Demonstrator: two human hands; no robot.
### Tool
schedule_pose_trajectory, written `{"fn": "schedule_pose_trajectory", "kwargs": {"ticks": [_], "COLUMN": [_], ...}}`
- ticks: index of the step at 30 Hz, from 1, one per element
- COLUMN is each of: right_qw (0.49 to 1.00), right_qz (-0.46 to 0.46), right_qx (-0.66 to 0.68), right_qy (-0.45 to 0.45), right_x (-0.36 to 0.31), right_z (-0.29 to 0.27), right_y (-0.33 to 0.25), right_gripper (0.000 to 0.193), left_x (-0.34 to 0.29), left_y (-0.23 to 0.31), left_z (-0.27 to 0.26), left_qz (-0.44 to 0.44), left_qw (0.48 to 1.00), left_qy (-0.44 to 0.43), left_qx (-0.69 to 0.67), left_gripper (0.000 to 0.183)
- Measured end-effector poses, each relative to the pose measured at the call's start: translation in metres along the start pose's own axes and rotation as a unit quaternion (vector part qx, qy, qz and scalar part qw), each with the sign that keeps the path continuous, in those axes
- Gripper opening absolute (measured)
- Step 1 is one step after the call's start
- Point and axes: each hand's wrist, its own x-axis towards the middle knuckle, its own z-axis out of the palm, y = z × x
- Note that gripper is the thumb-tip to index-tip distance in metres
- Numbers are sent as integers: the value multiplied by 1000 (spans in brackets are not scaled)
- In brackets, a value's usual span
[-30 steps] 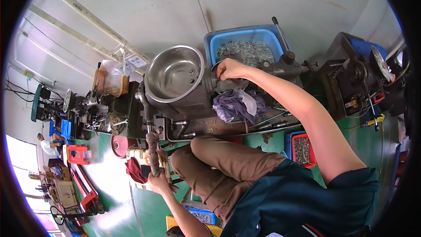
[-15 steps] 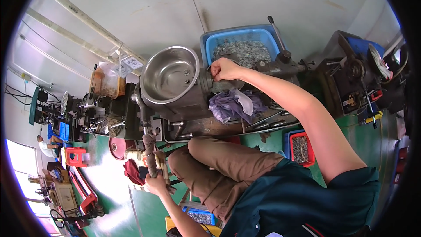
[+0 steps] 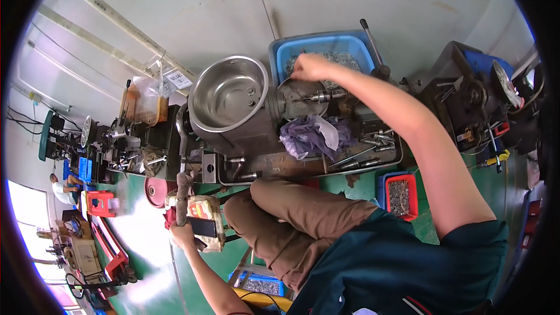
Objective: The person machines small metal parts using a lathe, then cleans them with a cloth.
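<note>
My left hand (image 3: 182,234) is closed around the lower end of a cloth-wrapped lever (image 3: 182,193) that hangs at the left side of a small lathe (image 3: 248,149). My right hand (image 3: 312,68) reaches over the lathe to the near left edge of a blue plastic basket (image 3: 274,61) of small metal pieces. Its fingers are pinched together; what they hold, if anything, is hidden. Below that hand, a drill chuck (image 3: 322,97) with a thin bit points left toward the spindle. A steel bowl (image 3: 204,102) with a few small metal parts sits on the headstock.
A crumpled purple cloth (image 3: 300,139) lies on the lathe bed before several metal tools (image 3: 382,140). A red bin (image 3: 413,198) of metal pieces stands on the floor. A stool with a phone (image 3: 203,227) is by my knees. Another person (image 3: 61,191) sits far left.
My left hand has swung the lever to the left. My right hand has moved from beside the spindle up and right to the basket, leaving the drill chuck in sight.
</note>
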Motion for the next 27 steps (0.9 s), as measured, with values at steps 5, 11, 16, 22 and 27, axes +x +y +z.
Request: {"fn": "schedule_pose_trajectory", "kwargs": {"ticks": [5,11,16,22,27], "right_qw": [949,924,893,903,896], "right_qz": [143,237,189,214,239], "right_qx": [-280,-234,-255,-258,-278], "right_qy": [34,190,318,268,251], "right_x": [-9,-103,-208,-259,-262], "right_z": [-58,-86,-66,-70,-65], "right_y": [66,159,166,128,123], "right_gripper": [32,44,40,46,50], "left_x": [0,-3,0,3,3], "left_y": [10,11,-3,-3,-4], "left_z": [-11,-9,0,1,2], "left_qz": [-56,-44,-31,-30,-18], "left_qw": [996,998,999,998,999], "left_qy": [-67,-53,-33,-47,-39], "left_qx": [-5,-9,-18,-17,8], "left_gripper": [30,28,27,29,29]}}
